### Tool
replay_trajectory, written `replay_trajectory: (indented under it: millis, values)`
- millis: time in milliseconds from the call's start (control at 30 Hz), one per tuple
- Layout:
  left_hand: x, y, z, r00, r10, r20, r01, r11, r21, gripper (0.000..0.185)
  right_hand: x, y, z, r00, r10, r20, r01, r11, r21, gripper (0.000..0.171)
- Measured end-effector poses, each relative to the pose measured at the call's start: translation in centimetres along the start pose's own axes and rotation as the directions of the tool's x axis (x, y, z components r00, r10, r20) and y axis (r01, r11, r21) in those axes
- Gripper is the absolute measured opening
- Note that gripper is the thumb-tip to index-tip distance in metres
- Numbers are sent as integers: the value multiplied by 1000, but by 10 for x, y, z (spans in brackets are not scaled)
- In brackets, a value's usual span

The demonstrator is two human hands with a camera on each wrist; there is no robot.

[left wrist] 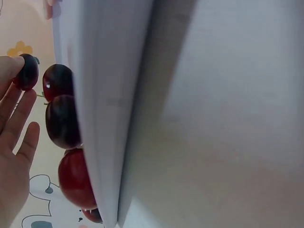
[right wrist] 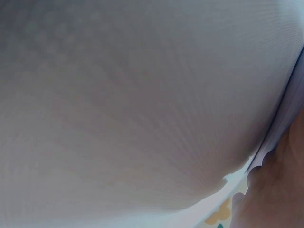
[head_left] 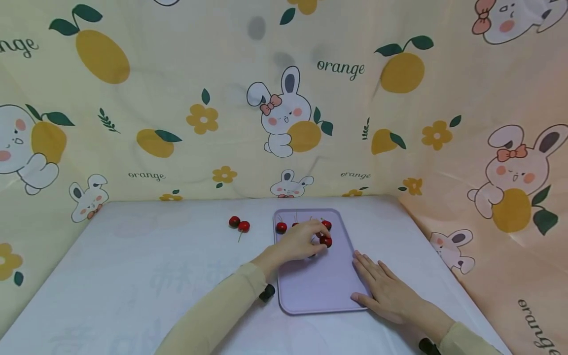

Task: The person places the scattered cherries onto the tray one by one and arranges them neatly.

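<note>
My left hand [head_left: 301,241] reaches over the lilac tray [head_left: 317,291] and pinches a dark red cherry [head_left: 326,241] between thumb and fingers. The left wrist view shows that same cherry [left wrist: 28,72] at the fingertips, beside several others along the tray wall [left wrist: 107,109]. On the tray's far part lie a cherry [head_left: 281,227] at the left and another cherry [head_left: 326,225] just beyond the pinched one. More cherries are partly hidden by the hand. My right hand [head_left: 390,291] lies with straight fingers against the tray's right edge; its wrist view shows mostly white cloth.
Left of the tray, two cherries [head_left: 243,227] sit side by side on the white tablecloth [head_left: 155,276], one with a green stem. A patterned curtain [head_left: 199,74] with rabbits and oranges hangs behind the table and along its sides.
</note>
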State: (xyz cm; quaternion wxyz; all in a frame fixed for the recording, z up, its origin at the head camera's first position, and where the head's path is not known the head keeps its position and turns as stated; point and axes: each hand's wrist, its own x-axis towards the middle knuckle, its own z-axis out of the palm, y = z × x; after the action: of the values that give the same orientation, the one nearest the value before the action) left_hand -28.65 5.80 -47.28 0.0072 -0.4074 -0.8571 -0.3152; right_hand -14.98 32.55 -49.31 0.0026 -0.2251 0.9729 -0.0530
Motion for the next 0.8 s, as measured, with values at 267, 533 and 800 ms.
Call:
replay_trajectory:
  millis: [267, 533, 800]
  values:
    - [5, -1, 6, 998, 59, 28, -61, 995, 75, 22, 0, 3, 4, 1000, -16, -27, 15, 1000, -17, 87]
    - [6, 3, 7, 995, 67, 80, -74, 994, 85, 19, 0, 1, 0, 1000, -13, -18, 13, 1000, -10, 85]
    - [7, 3, 10, 993, 59, 106, -70, 992, 104, 19, 0, 0, 0, 1000, -5, -4, 5, 1000, -9, 86]
